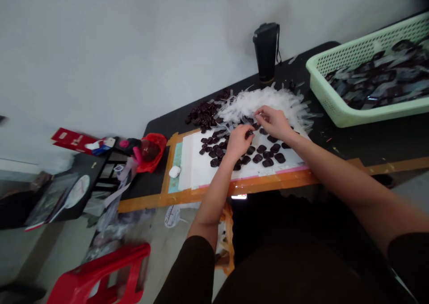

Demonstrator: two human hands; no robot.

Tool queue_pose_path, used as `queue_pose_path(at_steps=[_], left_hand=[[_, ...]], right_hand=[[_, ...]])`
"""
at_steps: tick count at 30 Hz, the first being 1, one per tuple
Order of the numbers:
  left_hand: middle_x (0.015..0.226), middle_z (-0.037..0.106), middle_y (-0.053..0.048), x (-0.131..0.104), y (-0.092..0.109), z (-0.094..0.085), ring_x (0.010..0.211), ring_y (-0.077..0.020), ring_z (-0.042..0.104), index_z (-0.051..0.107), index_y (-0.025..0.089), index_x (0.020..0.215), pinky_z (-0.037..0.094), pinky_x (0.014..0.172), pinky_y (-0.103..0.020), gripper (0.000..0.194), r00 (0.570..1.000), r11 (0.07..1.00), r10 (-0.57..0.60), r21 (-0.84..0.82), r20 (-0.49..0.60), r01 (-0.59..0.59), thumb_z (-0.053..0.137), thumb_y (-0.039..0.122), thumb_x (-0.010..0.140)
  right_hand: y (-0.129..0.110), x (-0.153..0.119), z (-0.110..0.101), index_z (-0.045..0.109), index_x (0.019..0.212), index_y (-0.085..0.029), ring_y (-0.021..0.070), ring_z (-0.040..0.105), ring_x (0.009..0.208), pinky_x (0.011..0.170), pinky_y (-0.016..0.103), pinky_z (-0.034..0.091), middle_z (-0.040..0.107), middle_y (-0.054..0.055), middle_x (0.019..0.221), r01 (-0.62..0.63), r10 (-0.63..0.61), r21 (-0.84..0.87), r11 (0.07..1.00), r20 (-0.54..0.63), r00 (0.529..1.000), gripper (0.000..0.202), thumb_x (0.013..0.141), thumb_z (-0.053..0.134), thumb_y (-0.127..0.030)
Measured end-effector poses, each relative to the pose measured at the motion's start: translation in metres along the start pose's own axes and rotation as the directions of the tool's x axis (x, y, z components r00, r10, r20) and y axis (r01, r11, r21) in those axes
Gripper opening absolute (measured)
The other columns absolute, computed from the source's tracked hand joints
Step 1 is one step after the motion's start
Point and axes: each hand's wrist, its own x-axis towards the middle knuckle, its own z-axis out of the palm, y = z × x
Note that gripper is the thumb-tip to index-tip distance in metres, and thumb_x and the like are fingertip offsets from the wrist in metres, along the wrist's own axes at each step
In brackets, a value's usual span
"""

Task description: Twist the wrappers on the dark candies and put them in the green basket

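My left hand is closed, thumb and fingers around a small glossy dark piece above the white sheet. Just to its right and a little farther back, my right hand pinches at its fingertips; whatever sits in that pinch is too small to make out. Many rounded, dark, shiny pieces lie loosely on the sheet around both hands. Behind the hands spreads a heap of clear and whitish plastic strips. A pile of smaller dark pieces sits left of that heap.
A pale green basket of dark film-wrapped pieces stands at the right. A black tumbler is at the back against the wall. At left are a white rounded case, a red bag and a red stool.
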Motion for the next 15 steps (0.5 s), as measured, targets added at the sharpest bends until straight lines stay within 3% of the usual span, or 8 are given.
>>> queue_pose_path(at_steps=[3,4,6,8,10,13,15], left_hand=[[0.088,0.063,-0.005,-0.013,0.011,-0.014,0.082,-0.0203,0.059,0.071,0.021,0.093,0.046,0.088,-0.036,0.022,1.000,0.999,-0.015,-0.029,0.019,0.016,0.067,0.014,0.072],[0.091,0.064,-0.006,-0.023,0.019,-0.017,0.086,-0.0211,0.060,0.071,0.022,0.094,0.046,0.089,-0.036,0.024,1.000,0.998,-0.017,-0.057,-0.026,0.016,0.069,0.016,0.072],[0.097,0.065,-0.007,-0.056,0.036,-0.019,0.095,-0.0217,0.059,0.070,0.023,0.099,0.046,0.092,-0.036,0.022,0.974,0.994,-0.032,-0.113,-0.225,0.007,0.067,0.021,0.076],[0.097,0.065,-0.007,-0.104,0.049,-0.013,0.094,-0.0206,0.060,0.069,0.024,0.101,0.048,0.089,-0.036,0.021,0.915,0.991,-0.053,-0.136,-0.401,-0.002,0.062,0.026,0.082],[0.096,0.065,-0.009,-0.161,0.053,0.000,0.092,-0.0207,0.060,0.069,0.023,0.100,0.049,0.087,-0.037,0.019,0.862,0.996,-0.064,-0.087,-0.503,0.023,0.059,0.026,0.083],[0.093,0.062,-0.009,-0.243,0.038,0.029,0.090,-0.0204,0.060,0.069,0.022,0.096,0.050,0.083,-0.037,0.019,0.886,0.990,-0.111,0.029,-0.450,0.139,0.055,0.025,0.084],[0.102,0.059,-0.011,-0.283,0.021,0.048,0.098,-0.0214,0.058,0.069,0.021,0.101,0.050,0.088,-0.038,0.023,0.889,0.960,-0.182,0.121,-0.419,0.253,0.053,0.024,0.086]], right_hand=[[0.004,-0.001,0.004,0.062,0.096,-0.020,0.0174,0.055,0.059,0.061,0.029,0.041,0.066,0.003,0.072,0.063,-0.055,-0.099,0.993,0.082,0.995,0.018,0.086,0.052,-0.030],[0.005,-0.001,0.006,0.063,0.096,-0.020,0.0173,0.055,0.059,0.061,0.029,0.041,0.066,0.003,0.072,0.077,-0.066,-0.123,0.989,0.096,0.993,0.018,0.085,0.052,-0.029],[0.008,-0.001,0.007,0.063,0.094,-0.019,0.0174,0.056,0.060,0.062,0.029,0.041,0.067,0.003,0.073,0.093,-0.079,-0.155,0.984,0.093,0.993,0.017,0.085,0.052,-0.028],[0.011,0.000,0.007,0.064,0.093,-0.019,0.0179,0.056,0.062,0.063,0.029,0.041,0.067,0.004,0.074,0.091,-0.081,-0.164,0.982,0.068,0.994,0.017,0.085,0.053,-0.030],[0.015,0.001,0.007,0.064,0.092,-0.019,0.0184,0.057,0.063,0.063,0.030,0.042,0.067,0.004,0.073,0.074,-0.068,-0.159,0.984,0.044,0.997,0.019,0.086,0.052,-0.033],[0.019,0.002,0.007,0.064,0.091,-0.019,0.0194,0.057,0.064,0.064,0.031,0.043,0.067,0.005,0.072,0.048,-0.044,-0.158,0.986,0.027,0.999,0.022,0.087,0.052,-0.037],[0.021,0.003,0.008,0.064,0.091,-0.020,0.0201,0.058,0.064,0.066,0.033,0.045,0.067,0.006,0.072,0.042,-0.037,-0.169,0.985,0.033,0.999,0.023,0.088,0.052,-0.039]])
